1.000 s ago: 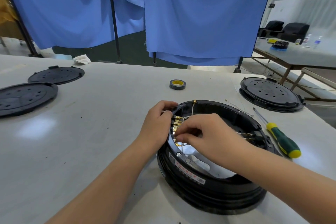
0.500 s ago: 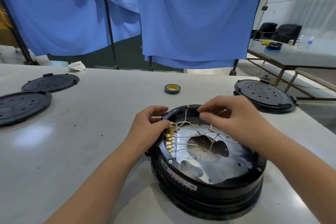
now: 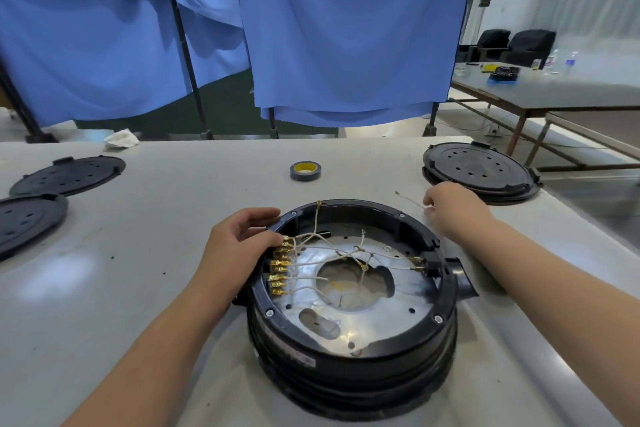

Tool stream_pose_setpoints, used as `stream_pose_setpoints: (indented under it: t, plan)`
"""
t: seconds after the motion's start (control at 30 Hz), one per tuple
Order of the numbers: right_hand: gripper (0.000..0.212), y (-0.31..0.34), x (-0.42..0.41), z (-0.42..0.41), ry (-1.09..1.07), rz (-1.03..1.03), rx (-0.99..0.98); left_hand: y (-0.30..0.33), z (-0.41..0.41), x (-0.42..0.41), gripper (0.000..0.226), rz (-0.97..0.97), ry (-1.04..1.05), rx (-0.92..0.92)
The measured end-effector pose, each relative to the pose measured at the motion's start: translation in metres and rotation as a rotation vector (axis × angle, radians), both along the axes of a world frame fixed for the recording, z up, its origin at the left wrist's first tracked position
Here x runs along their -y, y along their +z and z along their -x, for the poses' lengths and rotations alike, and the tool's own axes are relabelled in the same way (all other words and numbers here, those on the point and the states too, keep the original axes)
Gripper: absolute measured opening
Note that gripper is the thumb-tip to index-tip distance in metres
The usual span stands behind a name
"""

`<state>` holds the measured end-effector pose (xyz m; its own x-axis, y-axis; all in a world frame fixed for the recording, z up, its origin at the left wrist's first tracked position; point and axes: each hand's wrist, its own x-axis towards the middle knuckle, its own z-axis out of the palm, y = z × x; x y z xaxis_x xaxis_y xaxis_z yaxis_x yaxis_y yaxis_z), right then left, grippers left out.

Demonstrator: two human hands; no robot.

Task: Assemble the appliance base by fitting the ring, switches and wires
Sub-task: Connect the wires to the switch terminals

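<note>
The loose wire (image 3: 410, 199) lies on the surface beyond the appliance base (image 3: 353, 291), long axis running up-left from the right hand (image 3: 450, 206). That hand is nearer; its fingers pinch the wire's near end. The left hand (image 3: 242, 243) holds the base rim beside the terminals (image 3: 278, 269).

Your appliance base (image 3: 349, 357) is black plastic, slightly glossy on its ribbed wall. Inside it, the metal plate (image 3: 381, 322) gleams silver, smooth and reflective. Brass-coloured terminals (image 3: 278, 269) shine at its left, trailing pale wires (image 3: 311, 263). Your table (image 3: 138, 253) is off-white, smooth, faintly sheened, speckled with dark marks. Behind hangs soft, matt blue cloth (image 3: 346, 28). The tape roll (image 3: 305, 170) looks dark and glossy.
</note>
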<state>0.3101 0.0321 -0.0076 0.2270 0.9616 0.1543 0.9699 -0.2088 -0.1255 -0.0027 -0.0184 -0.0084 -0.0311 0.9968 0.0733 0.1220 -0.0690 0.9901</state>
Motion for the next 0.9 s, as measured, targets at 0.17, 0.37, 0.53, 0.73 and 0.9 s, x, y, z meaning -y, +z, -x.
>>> stream_pose_setpoints:
  t: [0.17, 0.37, 0.53, 0.73, 0.9]
  plan:
    - [0.022, -0.008, -0.008, -0.004, -0.071, 0.052, -0.051, -0.001, -0.001, -0.001, 0.031, 0.007, -0.004, -0.01]
    - [0.011, 0.003, -0.007, 0.005, -0.07, 0.227, -0.039, 0.0, 0.0, 0.0, 0.03, 0.017, -0.002, -0.019]
    - [0.02, 0.008, 0.008, 0.012, -0.028, 0.243, -0.132, 0.002, -0.001, 0.002, 0.029, 0.022, -0.009, -0.014]
    - [0.009, 0.029, 0.054, 0.02, 0.071, -0.229, -0.785, 0.002, 0.0, 0.001, 0.03, 0.013, -0.009, -0.021]
    - [0.018, 0.038, 0.092, 0.055, 0.328, -0.343, -0.842, 0.011, 0.0, 0.008, 0.034, -0.176, -0.005, -0.218]
